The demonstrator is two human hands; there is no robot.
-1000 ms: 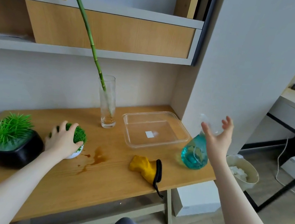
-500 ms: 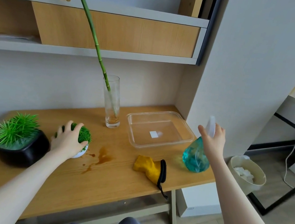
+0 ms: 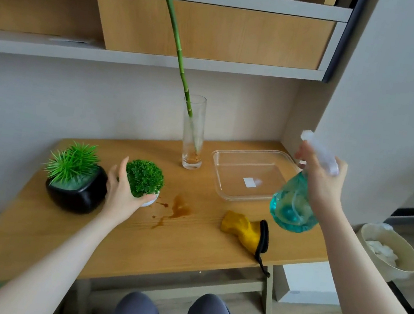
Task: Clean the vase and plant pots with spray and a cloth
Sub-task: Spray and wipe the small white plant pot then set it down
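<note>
Two plant pots stand left of the vase (image 3: 193, 139) on the wooden counter (image 3: 135, 240). Farthest from it is a glossy black pot (image 3: 77, 193), rounded and squat, holding spiky green blades. Nearer is a small white pot (image 3: 150, 201) under a dense, mossy green dome; the left hand (image 3: 122, 194) cups its left side, thumb curled along its lower front, fingers behind the foliage. A brown spill (image 3: 179, 206) lies on the counter below the vase. The vase is one tall clear glass cylinder with brownish residue at its bottom, and a single jointed green stem (image 3: 180, 57) leans out of it up past the shelf. Right of the vase sits one clear, shallow rectangular tray (image 3: 225, 186) (a white sticker on its floor). In front of the tray lies a crumpled yellow cloth (image 3: 242, 228) with black trim. Farthest right of the vase, the right hand (image 3: 321, 178) grips the neck of a teal, bulbous spray bottle (image 3: 293, 209), lifted off the counter, index finger at the white trigger head.
</note>
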